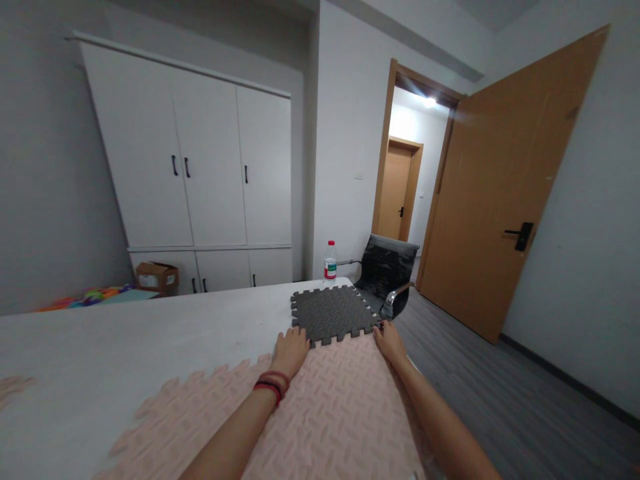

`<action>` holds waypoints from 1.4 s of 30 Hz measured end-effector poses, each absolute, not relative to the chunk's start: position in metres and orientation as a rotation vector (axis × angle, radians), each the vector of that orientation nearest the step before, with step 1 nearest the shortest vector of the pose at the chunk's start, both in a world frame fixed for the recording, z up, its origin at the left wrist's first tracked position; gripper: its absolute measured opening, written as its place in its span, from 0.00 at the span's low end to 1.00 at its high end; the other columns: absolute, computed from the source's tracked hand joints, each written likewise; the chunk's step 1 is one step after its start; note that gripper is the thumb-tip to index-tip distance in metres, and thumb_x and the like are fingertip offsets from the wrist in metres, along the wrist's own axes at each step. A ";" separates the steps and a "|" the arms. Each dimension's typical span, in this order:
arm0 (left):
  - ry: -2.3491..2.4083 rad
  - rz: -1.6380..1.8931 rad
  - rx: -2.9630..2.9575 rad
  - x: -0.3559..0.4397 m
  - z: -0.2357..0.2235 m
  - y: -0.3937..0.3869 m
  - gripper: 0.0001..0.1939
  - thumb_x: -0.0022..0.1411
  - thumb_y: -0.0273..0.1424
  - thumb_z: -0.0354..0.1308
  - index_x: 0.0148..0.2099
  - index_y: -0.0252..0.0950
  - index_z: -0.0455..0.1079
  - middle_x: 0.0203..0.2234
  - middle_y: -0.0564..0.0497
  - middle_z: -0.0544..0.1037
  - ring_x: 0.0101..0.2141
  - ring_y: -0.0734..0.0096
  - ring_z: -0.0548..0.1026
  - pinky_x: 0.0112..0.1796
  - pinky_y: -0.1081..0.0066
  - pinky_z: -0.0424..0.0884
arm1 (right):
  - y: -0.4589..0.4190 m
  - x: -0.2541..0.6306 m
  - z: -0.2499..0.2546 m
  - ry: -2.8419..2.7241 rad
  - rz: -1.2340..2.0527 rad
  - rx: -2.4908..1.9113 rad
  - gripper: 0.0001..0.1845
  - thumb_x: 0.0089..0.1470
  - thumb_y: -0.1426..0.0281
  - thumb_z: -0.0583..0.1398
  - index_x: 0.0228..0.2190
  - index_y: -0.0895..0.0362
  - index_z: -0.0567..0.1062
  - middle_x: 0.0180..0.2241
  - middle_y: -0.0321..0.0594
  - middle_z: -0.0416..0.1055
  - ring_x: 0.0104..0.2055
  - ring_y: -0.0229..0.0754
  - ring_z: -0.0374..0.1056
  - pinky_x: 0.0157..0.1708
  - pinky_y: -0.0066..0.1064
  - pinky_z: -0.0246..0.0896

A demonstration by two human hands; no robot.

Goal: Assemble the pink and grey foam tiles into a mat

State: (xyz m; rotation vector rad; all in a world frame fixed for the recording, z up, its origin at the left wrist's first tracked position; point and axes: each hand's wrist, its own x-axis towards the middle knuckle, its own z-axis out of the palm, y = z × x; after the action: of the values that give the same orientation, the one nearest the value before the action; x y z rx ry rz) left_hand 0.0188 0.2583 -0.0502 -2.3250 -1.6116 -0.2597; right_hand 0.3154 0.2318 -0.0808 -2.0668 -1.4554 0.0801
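Note:
A dark grey foam floor tile [333, 312] with jigsaw-toothed edges lies at the far end of the white table. My left hand [291, 350], with red cords on its wrist, grips this tile's near left corner, fingers over the edge. At the near right corner my right hand [389, 341] has its fingers curled on the same tile. Pink foam tiles [340, 407] with a raised pattern spread between my arms and to the left. The grey tile's near teeth meet the pink edge; whether they interlock fully I cannot tell.
On the white table [210, 320] stands a water bottle [330, 263] with a red cap, behind the grey tile. A black chair [387, 270] is close to the table's far right corner. Another pink piece [13, 388] shows at the left edge. Beyond are a cardboard box [157, 277] and an open door [510, 187].

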 end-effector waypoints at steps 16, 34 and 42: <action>-1.505 -0.145 -2.339 0.037 -0.046 0.251 0.20 0.63 0.38 0.52 0.55 0.37 0.61 0.47 0.47 0.70 0.47 0.61 0.68 0.50 0.51 0.61 | 0.225 0.308 -0.073 -1.500 0.025 -2.227 0.26 0.57 0.55 0.46 0.48 0.59 0.68 0.47 0.52 0.67 0.49 0.48 0.64 0.42 0.34 0.58; -1.217 -0.070 -2.600 0.064 -0.033 0.249 0.16 0.62 0.37 0.54 0.49 0.34 0.66 0.44 0.47 0.72 0.42 0.66 0.72 0.43 0.58 0.70 | 0.248 0.292 -0.060 -1.767 0.050 -2.168 0.26 0.55 0.53 0.50 0.48 0.56 0.70 0.51 0.49 0.66 0.51 0.49 0.63 0.47 0.37 0.55; -1.179 -0.096 -2.608 0.064 -0.038 0.249 0.16 0.62 0.36 0.54 0.49 0.34 0.66 0.45 0.47 0.71 0.43 0.65 0.72 0.43 0.58 0.71 | 0.249 0.280 -0.065 -1.708 0.002 -2.219 0.29 0.55 0.52 0.47 0.48 0.58 0.68 0.53 0.52 0.62 0.55 0.51 0.57 0.50 0.41 0.50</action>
State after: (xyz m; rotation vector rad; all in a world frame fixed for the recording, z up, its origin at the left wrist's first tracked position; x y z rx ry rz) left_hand 0.0642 0.2489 -0.0383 -2.6083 -1.1785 -0.0958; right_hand 0.2798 0.2493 -0.0654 -2.2190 -1.7076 0.0020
